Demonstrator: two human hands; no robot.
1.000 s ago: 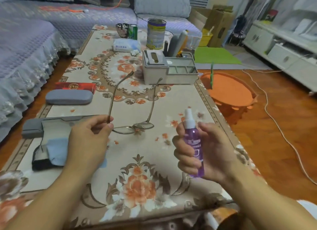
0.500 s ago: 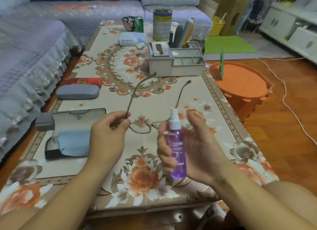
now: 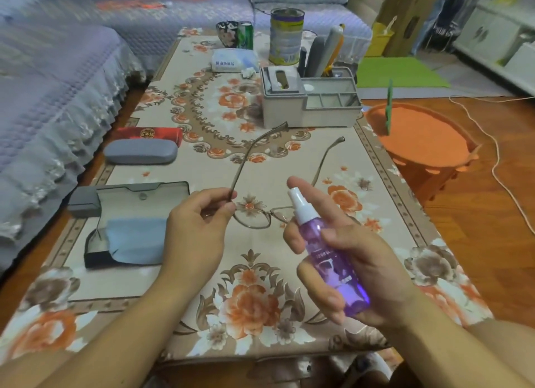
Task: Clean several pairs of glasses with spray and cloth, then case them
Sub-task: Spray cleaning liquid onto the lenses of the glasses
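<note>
My left hand [image 3: 197, 228] pinches thin metal-framed glasses [image 3: 254, 217] at the left hinge, holding them above the table with both temples pointing away from me. My right hand [image 3: 347, 251] grips a purple spray bottle [image 3: 327, 254] with a white nozzle, tilted toward the lenses, index finger resting over the top of the nozzle. The bottle hides part of the right lens. An open dark glasses case [image 3: 115, 202] lies at the left with a blue cloth [image 3: 136, 240] on it. A shut grey case [image 3: 140, 152] lies farther back.
A floral tablecloth [image 3: 252, 301] covers the low table. A red box [image 3: 147, 133], a grey organiser [image 3: 307, 104], a tin can [image 3: 285, 37], a tissue pack [image 3: 231, 60] and a cup stand at the back. Sofa on the left, orange stool [image 3: 419, 138] on the right.
The spray bottle has moved left and up close to the glasses and tilted toward them. My left hand keeps its pinch on the frame.
</note>
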